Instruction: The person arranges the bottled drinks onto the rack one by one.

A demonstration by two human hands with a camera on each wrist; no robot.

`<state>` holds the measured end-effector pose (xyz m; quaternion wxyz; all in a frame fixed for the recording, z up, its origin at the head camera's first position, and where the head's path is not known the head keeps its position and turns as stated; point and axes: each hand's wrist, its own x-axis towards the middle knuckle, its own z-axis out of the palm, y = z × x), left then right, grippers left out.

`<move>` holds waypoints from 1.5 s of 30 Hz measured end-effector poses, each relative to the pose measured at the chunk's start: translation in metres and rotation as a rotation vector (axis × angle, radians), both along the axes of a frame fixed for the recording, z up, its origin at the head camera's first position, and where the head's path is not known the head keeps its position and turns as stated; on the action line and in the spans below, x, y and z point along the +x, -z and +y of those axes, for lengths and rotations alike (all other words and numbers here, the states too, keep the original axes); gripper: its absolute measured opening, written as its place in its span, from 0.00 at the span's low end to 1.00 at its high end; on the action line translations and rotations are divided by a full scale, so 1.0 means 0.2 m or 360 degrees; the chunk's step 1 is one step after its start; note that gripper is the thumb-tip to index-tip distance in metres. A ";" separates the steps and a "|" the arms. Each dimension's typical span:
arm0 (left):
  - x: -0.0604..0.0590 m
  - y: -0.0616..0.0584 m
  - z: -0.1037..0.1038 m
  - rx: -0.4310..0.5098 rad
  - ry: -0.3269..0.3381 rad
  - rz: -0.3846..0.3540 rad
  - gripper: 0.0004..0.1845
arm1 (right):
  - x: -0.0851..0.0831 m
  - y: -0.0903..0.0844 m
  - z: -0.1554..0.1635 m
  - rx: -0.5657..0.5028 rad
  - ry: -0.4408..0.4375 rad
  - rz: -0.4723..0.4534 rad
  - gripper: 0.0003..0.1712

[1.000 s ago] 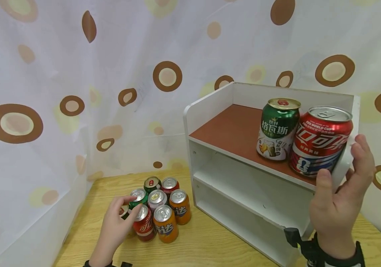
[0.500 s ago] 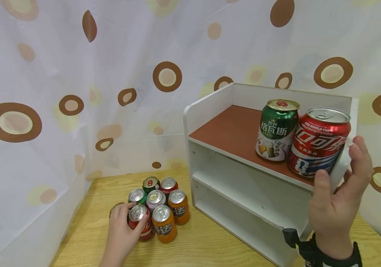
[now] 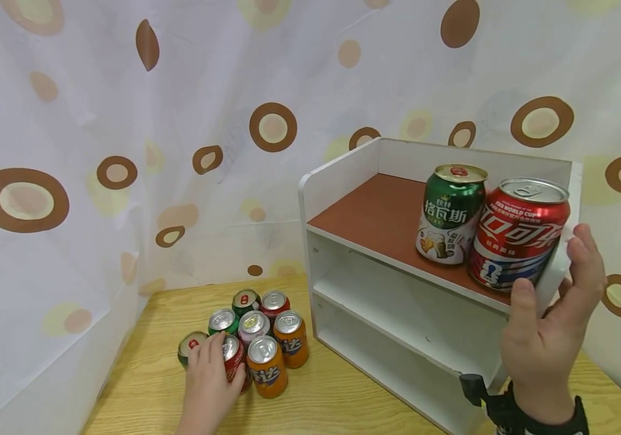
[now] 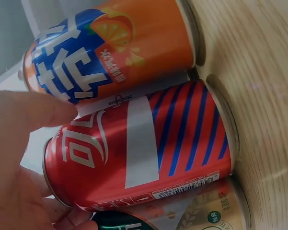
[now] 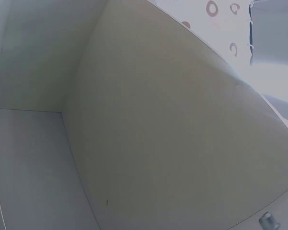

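On the wooden table stands a cluster of several drink cans. My left hand wraps around a red cola can at the cluster's front left. In the left wrist view that red can lies between my thumb and my fingers, with an orange can pressed against it. My right hand grips the front edge of the right side panel of the white shelf unit, thumb in front and fingers behind. A green can and a red cola can stand on the brown top shelf.
A green can stands just left of my left hand. Two orange cans stand between the hand and the shelf. The two lower white shelves hold nothing. A dotted curtain closes off the back and left. The right wrist view shows only white shelf panels.
My left hand has slid from the small can at the cluster's left onto the front red can and closed around it, uncovering the green can. My right hand has stayed on the shelf.
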<state>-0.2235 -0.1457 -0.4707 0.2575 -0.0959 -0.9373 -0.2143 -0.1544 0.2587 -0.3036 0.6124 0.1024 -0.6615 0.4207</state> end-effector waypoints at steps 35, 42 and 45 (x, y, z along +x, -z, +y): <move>0.04 0.00 0.03 0.0087 -0.0038 -0.0249 0.46 | 0.00 -0.01 -0.01 0.0003 -0.0010 0.0004 0.24; 0.05 0.00 0.03 0.0070 -0.0024 -0.0254 0.45 | 0.00 -0.01 -0.01 0.0004 0.0002 -0.0001 0.24; 0.05 0.00 0.02 0.0085 -0.0017 -0.0290 0.45 | 0.00 -0.01 -0.01 0.0007 0.0005 -0.0002 0.24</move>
